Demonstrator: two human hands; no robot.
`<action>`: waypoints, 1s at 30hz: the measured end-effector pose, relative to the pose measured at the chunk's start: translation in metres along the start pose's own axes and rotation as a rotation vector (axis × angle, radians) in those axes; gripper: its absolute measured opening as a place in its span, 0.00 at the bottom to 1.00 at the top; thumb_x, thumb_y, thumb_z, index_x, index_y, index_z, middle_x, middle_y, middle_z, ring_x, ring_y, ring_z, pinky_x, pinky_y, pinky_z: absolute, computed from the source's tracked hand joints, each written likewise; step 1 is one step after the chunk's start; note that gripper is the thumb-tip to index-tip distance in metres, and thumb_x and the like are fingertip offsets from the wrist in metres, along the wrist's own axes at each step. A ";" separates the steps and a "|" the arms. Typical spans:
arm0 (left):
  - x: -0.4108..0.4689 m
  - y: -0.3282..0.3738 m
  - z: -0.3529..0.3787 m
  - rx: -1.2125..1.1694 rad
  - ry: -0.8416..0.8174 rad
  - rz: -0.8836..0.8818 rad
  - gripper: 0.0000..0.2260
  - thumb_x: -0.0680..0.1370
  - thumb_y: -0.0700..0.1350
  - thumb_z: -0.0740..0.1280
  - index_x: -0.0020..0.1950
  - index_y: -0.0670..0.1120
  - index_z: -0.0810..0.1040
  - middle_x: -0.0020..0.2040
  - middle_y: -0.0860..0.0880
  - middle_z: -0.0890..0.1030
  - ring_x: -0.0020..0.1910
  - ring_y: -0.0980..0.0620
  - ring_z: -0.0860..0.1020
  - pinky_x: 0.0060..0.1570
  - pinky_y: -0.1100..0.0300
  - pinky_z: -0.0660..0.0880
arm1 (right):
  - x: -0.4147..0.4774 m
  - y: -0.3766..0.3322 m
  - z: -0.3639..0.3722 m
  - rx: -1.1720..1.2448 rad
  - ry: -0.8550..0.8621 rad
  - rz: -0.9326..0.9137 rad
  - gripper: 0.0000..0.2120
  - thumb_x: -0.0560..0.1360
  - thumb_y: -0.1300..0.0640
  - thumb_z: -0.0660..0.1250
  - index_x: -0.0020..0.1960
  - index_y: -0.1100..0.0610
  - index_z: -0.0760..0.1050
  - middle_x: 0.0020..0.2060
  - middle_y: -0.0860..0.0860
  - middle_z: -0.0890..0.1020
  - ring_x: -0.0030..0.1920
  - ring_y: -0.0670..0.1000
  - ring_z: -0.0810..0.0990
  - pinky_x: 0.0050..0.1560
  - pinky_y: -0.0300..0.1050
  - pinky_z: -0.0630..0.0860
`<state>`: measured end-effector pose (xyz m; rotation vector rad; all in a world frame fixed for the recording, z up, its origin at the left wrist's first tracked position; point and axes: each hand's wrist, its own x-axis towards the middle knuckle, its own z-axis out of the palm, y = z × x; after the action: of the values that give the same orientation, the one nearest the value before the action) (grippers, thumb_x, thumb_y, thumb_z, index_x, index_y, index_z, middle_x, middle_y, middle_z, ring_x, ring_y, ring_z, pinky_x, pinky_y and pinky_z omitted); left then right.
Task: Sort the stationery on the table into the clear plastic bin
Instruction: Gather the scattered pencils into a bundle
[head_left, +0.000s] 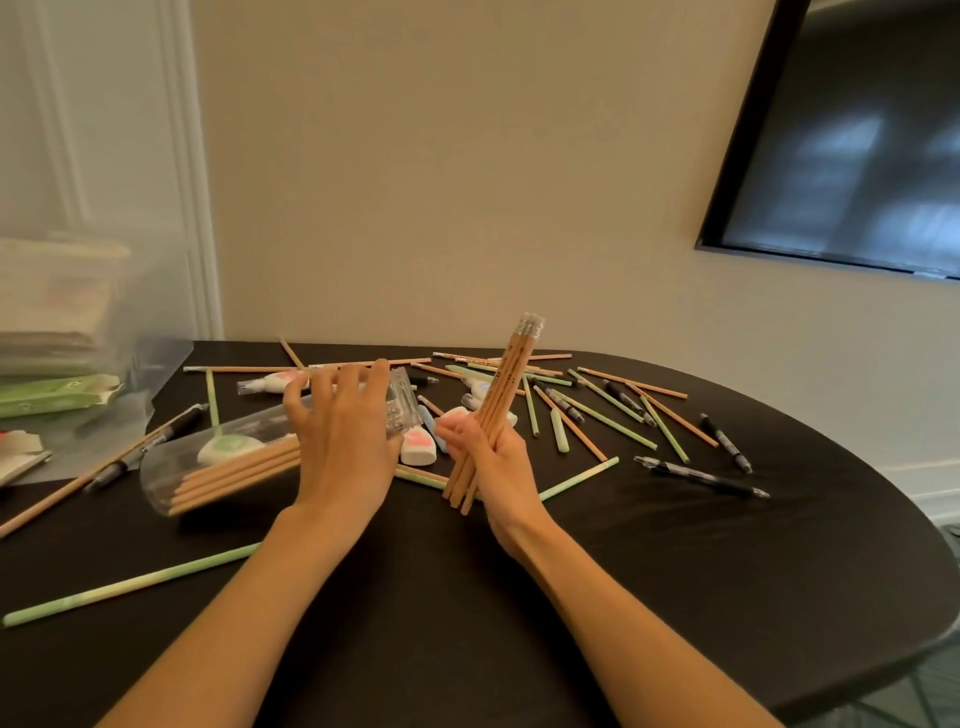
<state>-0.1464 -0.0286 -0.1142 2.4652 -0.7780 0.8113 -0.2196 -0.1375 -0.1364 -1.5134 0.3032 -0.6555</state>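
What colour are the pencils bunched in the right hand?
The pencils are plain tan wood, silver-banded on top; head view.

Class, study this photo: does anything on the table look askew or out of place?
The clear plastic bin lies on its side under the left hand. Loose pale green pencils and black pens criss-cross the black table; one long green pencil lies apart at front-left.
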 end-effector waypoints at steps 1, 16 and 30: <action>-0.001 0.001 -0.001 0.003 -0.011 0.003 0.30 0.75 0.50 0.68 0.73 0.50 0.59 0.70 0.48 0.65 0.70 0.47 0.59 0.68 0.51 0.49 | 0.001 -0.002 -0.001 0.061 0.018 0.022 0.11 0.81 0.57 0.56 0.54 0.59 0.75 0.48 0.47 0.81 0.51 0.43 0.80 0.59 0.40 0.75; -0.002 0.009 0.000 -0.126 -0.134 0.160 0.30 0.74 0.52 0.69 0.72 0.55 0.60 0.70 0.54 0.65 0.70 0.52 0.58 0.68 0.53 0.44 | 0.035 -0.052 0.015 0.797 0.099 0.172 0.18 0.81 0.64 0.52 0.71 0.62 0.58 0.62 0.65 0.73 0.64 0.57 0.74 0.65 0.47 0.69; 0.000 0.008 -0.005 -0.255 -0.020 0.099 0.29 0.73 0.51 0.70 0.72 0.53 0.63 0.69 0.53 0.67 0.70 0.51 0.60 0.68 0.54 0.45 | 0.042 -0.066 0.035 0.412 0.024 0.153 0.21 0.82 0.55 0.53 0.74 0.55 0.56 0.58 0.54 0.71 0.55 0.46 0.71 0.54 0.44 0.71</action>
<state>-0.1534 -0.0315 -0.1089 2.2266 -0.9548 0.6759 -0.1803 -0.1280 -0.0615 -1.0786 0.2790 -0.5731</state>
